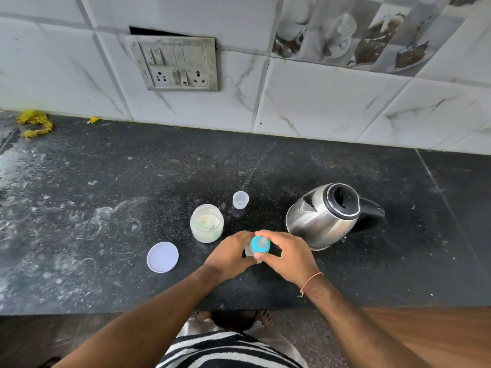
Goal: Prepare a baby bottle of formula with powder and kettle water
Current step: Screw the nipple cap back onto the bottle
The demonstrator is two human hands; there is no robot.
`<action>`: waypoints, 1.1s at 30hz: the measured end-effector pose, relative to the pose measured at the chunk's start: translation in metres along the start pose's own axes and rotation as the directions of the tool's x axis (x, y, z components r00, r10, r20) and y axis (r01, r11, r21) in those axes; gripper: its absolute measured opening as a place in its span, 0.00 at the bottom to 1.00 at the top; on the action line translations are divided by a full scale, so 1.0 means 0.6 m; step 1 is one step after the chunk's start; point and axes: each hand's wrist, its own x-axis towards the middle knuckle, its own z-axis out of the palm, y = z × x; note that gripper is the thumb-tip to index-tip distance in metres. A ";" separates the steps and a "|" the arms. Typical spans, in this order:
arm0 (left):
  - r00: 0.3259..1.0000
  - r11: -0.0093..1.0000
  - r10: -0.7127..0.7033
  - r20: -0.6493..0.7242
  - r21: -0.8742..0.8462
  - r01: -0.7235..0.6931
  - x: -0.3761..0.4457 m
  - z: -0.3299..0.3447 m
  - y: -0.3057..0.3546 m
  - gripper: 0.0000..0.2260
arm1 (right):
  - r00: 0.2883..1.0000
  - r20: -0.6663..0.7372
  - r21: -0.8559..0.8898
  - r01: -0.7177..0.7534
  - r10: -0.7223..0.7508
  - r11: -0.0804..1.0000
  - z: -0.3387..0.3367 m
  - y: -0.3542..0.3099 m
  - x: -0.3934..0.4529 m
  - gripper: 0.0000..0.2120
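The baby bottle (249, 249) stands upright on the black counter (132, 208), mostly hidden between my hands. My left hand (230, 257) wraps its body from the left. My right hand (285, 252) grips the blue teat cap (260, 244) on top with fingers and thumb. Just behind stands the open powder jar (206, 223) with pale formula inside. Its white lid (162, 257) lies flat to the left. A small clear bottle cover (240, 200) stands behind the jar. The steel kettle (322, 219) sits to the right, lid open, black handle pointing right.
A tiled wall with a switch and socket panel (176, 65) runs behind the counter. Yellow scraps (34, 123) lie at the far left back. Powder smears mark the left half of the counter. The counter's front edge lies just below my wrists.
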 end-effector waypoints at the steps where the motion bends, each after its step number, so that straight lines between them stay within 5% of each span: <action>1: 1.000 1.000 0.000 -0.017 0.003 0.000 -0.001 0.003 0.000 0.21 | 1.000 -0.021 0.022 -0.012 0.012 1.000 0.006 -0.002 -0.004 0.28; 10: 0.986 0.999 -0.049 -0.158 -0.004 0.049 -0.014 0.025 0.025 0.21 | 0.961 -0.201 0.251 -0.135 0.189 0.958 0.058 -0.021 -0.025 0.28; 16: 0.988 0.998 -0.064 -0.143 -0.018 0.062 -0.015 0.021 0.022 0.23 | 0.989 -0.063 0.167 -0.122 0.134 0.978 0.028 -0.016 -0.016 0.30; 19: 0.986 0.996 -0.089 -0.142 -0.034 0.085 -0.024 0.019 0.010 0.24 | 0.990 0.093 0.277 -0.128 0.106 0.952 0.000 -0.020 -0.002 0.33; 23: 0.976 0.987 -0.150 -0.158 -0.076 0.140 -0.042 0.015 -0.004 0.28 | 0.984 0.099 0.374 -0.173 0.146 0.911 -0.016 -0.033 0.045 0.20; 33: 0.955 0.959 -0.266 -0.129 -0.137 0.249 -0.066 0.005 -0.002 0.27 | 0.976 0.056 0.029 -0.211 0.210 0.977 0.045 -0.027 0.197 0.40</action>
